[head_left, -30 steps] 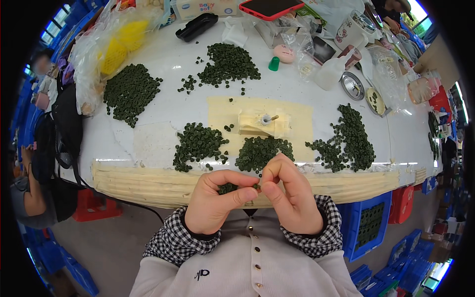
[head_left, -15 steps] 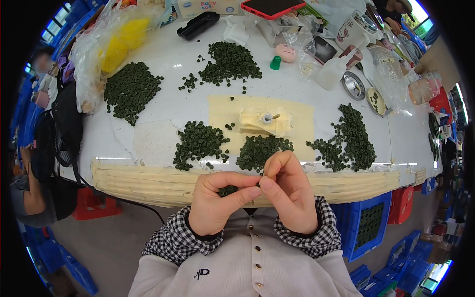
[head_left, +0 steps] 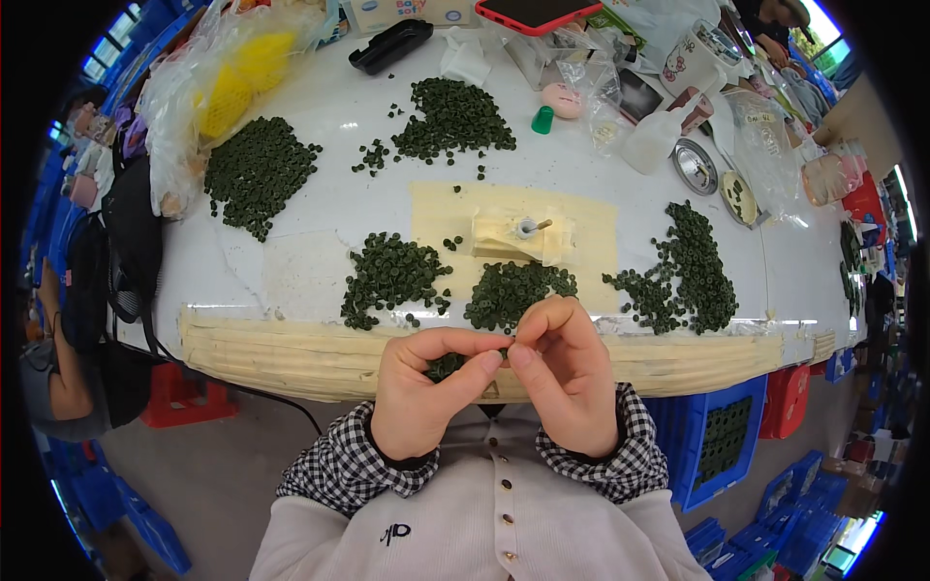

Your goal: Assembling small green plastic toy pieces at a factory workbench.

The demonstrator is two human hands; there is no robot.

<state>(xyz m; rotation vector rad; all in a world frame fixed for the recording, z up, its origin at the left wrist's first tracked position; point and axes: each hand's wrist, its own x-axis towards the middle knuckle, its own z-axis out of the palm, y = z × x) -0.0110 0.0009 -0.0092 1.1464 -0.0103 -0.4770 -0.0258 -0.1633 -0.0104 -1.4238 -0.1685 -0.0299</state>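
My left hand and my right hand meet fingertip to fingertip over the table's front edge. Both are closed in a pinch on a tiny dark green piece, mostly covered by the fingers. More dark green pieces show in the gap between my left thumb and forefinger; whether they lie in the palm is hidden. Just beyond my fingers is a pile of small dark green ring-like pieces, with another pile to its left. Behind them stands a tape-wrapped block with a thin upright pin.
Further green piles lie at the far left, far middle and right. Phone, round tin, green cap and plastic bags crowd the back. A blue crate stands below the table's right edge.
My hands stay together in nearly the same place. The left thumb tip has drawn back slightly from the right fingertips. The whole view has shifted a little.
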